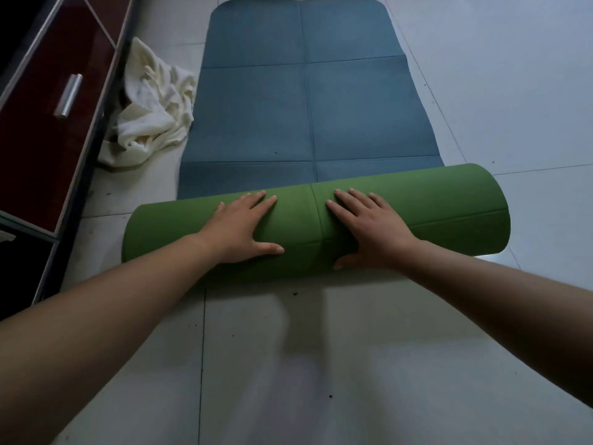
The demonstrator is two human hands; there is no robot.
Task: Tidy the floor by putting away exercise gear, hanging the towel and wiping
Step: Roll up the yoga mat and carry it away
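An exercise mat [305,101] lies on the tiled floor, blue side up, stretching away from me. Its near end is rolled into a thick green roll [433,213] lying across the view. My left hand [240,229] presses flat on the roll's top, fingers straight and spread, left of the middle. My right hand [369,229] lies flat on it just right of the middle, and its thumb reaches down the roll's near side. A crumpled cream towel [154,110] lies on the floor beside the mat's left edge.
A dark red cabinet [48,130] with a metal drawer handle [68,95] stands along the left, and the towel touches its base. Pale floor tiles [288,364] with a few dark specks lie between me and the roll and continue to the right of the mat.
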